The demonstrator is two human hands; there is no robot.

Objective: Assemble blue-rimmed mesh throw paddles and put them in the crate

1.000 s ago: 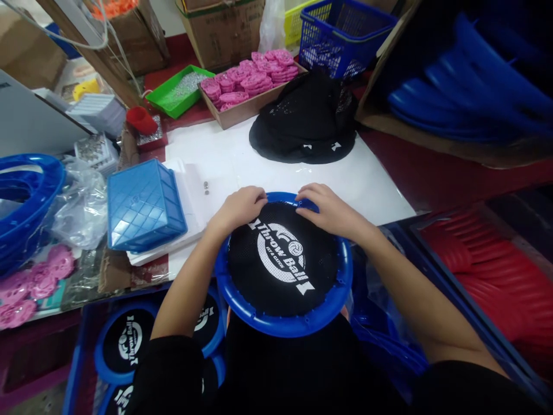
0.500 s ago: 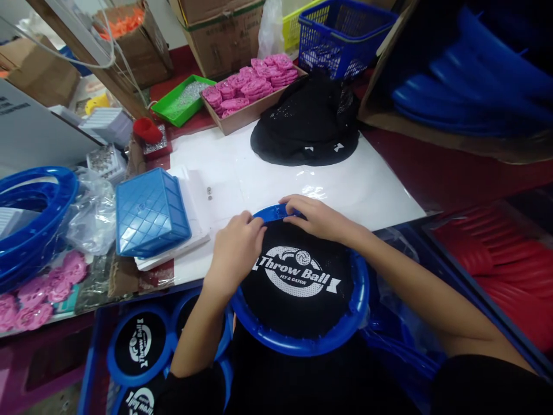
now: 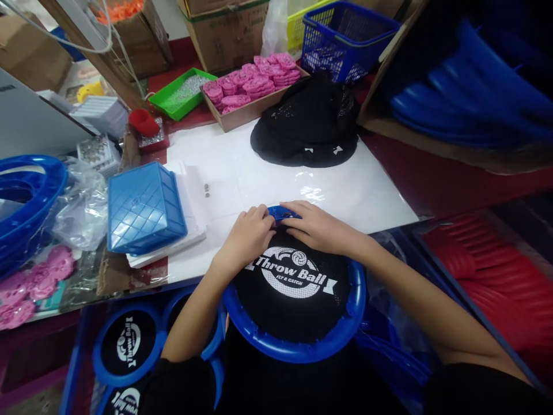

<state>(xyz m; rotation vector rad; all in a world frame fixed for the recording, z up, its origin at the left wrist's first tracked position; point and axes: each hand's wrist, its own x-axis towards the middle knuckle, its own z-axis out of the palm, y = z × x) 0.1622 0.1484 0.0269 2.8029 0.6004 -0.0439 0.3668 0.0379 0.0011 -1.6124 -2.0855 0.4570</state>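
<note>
A round throw-ball racket disc point(image 3: 298, 346), with a blue plastic ring and a black mesh printed "Throw Ball", rests tilted between my body and the table edge. My left hand point(image 3: 253, 233) is closed on the ring's far rim, its fingers curled over the edge. Close beside it, my right hand point(image 3: 313, 225) grips the same rim from the right, thumb under and fingers on top. A short stretch of blue rim shows between the two hands. Whatever the fingertips touch there is too small to make out. A pile of black mesh covers point(image 3: 306, 127) lies beyond my hands on the white sheet point(image 3: 228, 161).
An upturned blue basket point(image 3: 144, 207) sits on white trays at left. Behind are a green tray point(image 3: 181, 95) of small metal pieces, a box of pink parts point(image 3: 254, 86) and a blue basket point(image 3: 345, 40). Finished-looking discs point(image 3: 127, 344) lie lower left; red parts point(image 3: 501, 276) lie right.
My left hand has slid right along the rim, closer to my right hand, narrowing the gap between them. The view has shifted slightly; the disc stays held.
</note>
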